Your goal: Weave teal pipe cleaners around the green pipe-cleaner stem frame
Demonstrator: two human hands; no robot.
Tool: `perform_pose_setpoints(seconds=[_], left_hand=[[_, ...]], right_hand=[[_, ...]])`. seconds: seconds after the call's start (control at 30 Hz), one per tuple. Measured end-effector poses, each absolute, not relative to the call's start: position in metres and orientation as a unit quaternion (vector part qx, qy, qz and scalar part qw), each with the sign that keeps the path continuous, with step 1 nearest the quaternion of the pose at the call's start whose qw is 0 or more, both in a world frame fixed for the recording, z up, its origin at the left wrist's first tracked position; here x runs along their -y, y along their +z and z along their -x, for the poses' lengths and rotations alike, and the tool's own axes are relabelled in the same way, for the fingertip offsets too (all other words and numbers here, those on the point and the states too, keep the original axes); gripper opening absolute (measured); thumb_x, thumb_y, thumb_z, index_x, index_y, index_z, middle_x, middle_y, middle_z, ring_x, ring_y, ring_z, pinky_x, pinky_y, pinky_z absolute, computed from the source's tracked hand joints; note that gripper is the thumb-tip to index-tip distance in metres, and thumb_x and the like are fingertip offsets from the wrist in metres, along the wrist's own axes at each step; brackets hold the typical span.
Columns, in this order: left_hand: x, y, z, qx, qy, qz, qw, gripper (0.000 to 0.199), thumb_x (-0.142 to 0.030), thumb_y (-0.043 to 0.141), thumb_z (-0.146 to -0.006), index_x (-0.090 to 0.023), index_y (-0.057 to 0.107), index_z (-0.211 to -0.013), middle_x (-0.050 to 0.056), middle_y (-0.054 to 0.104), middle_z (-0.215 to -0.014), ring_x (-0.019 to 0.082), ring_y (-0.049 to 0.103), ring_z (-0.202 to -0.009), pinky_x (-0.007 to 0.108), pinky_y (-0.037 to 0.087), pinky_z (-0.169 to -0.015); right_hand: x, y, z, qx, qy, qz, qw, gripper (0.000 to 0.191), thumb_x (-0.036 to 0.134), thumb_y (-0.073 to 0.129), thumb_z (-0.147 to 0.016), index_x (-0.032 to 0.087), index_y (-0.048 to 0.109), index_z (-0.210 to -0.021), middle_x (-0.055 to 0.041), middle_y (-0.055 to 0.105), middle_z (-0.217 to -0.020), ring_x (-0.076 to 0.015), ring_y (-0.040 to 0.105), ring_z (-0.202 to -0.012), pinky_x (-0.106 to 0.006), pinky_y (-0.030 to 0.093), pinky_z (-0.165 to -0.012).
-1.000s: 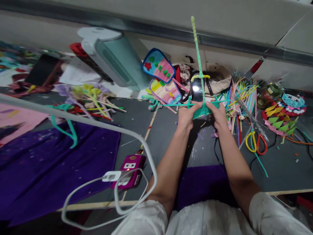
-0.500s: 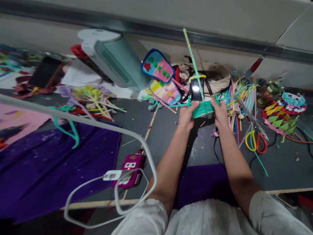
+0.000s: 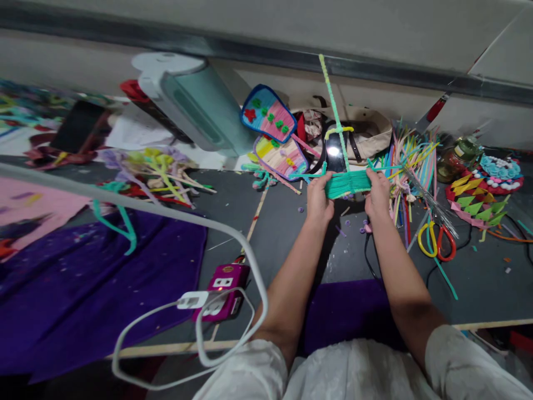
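Note:
Between my two hands is a flat green panel of pipe cleaners [image 3: 347, 185], held level above the grey table. My left hand [image 3: 320, 197] pinches its left end and my right hand [image 3: 377, 194] grips the right end. Loose green pipe cleaner ends stick out past both hands. A long pipe cleaner stem [image 3: 334, 104], green turning yellow at the tip, rises from the panel's upper edge, with a yellow piece [image 3: 339, 130] across it. Behind the panel a dark, shiny object [image 3: 335, 155] reflects light, partly covered by the stem.
Scissors with yellow and red handles [image 3: 437, 241] lie to the right, below a bundle of coloured pipe cleaners [image 3: 412, 158]. A glass jar [image 3: 460, 158] stands beyond. Left are a magenta power socket [image 3: 222, 289], a white cable [image 3: 233, 230] and a purple cloth [image 3: 162, 261].
The stem's tip has shifted slightly right and down with the panel. Both hands keep their hold, with the right fingers now a little further round the end.

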State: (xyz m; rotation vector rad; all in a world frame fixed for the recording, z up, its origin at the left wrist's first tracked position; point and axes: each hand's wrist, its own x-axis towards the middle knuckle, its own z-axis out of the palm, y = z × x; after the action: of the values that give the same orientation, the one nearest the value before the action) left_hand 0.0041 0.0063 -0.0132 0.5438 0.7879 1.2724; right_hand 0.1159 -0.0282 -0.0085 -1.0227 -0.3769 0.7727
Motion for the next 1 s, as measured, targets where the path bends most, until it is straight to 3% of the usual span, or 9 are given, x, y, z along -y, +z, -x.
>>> perform_pose_setpoints(seconds=[0.1, 0.27, 0.53, 1.0], left_hand=[[-0.001, -0.013, -0.008, -0.343, 0.591, -0.264, 0.681, 0.017, -0.031, 0.076, -0.059, -0.018, 0.069, -0.069, 0.002, 0.071, -0.075, 0.016, 0.067, -0.073, 0.026, 0.053, -0.069], [0.004, -0.012, -0.01, -0.345, 0.599, -0.288, 0.663, 0.011, -0.029, 0.068, -0.062, -0.019, 0.068, -0.068, 0.0, 0.065, -0.074, 0.014, 0.062, -0.07, 0.023, 0.048, -0.063], [0.013, -0.009, -0.018, -0.367, 0.643, -0.279, 0.612, 0.018, -0.035, 0.07, -0.066, -0.02, 0.069, -0.075, 0.0, 0.065, -0.078, 0.016, 0.063, -0.076, 0.025, 0.05, -0.067], [0.007, -0.006, -0.006, -0.349, 0.613, -0.294, 0.645, 0.038, -0.052, 0.085, -0.064, -0.02, 0.069, -0.079, 0.0, 0.067, -0.073, 0.017, 0.067, -0.071, 0.03, 0.055, -0.068]], right_hand=[[0.028, -0.009, -0.117, 0.18, 0.354, 0.478, 0.783, 0.027, 0.042, 0.072, -0.072, 0.023, 0.054, -0.074, 0.0063, 0.062, -0.067, -0.012, 0.059, -0.065, -0.025, 0.051, -0.064], [0.029, -0.007, -0.118, 0.182, 0.33, 0.492, 0.784, 0.028, 0.045, 0.071, -0.073, 0.023, 0.054, -0.077, 0.0049, 0.063, -0.072, -0.0134, 0.061, -0.071, -0.027, 0.053, -0.069], [0.03, -0.003, -0.116, 0.169, 0.321, 0.475, 0.802, 0.026, 0.041, 0.071, -0.072, 0.023, 0.051, -0.074, 0.0057, 0.061, -0.07, -0.0123, 0.059, -0.069, -0.026, 0.052, -0.067], [0.033, -0.002, -0.123, 0.217, 0.343, 0.486, 0.774, 0.028, 0.046, 0.07, -0.073, 0.023, 0.053, -0.074, 0.0048, 0.061, -0.069, -0.0132, 0.059, -0.068, -0.027, 0.051, -0.067]])
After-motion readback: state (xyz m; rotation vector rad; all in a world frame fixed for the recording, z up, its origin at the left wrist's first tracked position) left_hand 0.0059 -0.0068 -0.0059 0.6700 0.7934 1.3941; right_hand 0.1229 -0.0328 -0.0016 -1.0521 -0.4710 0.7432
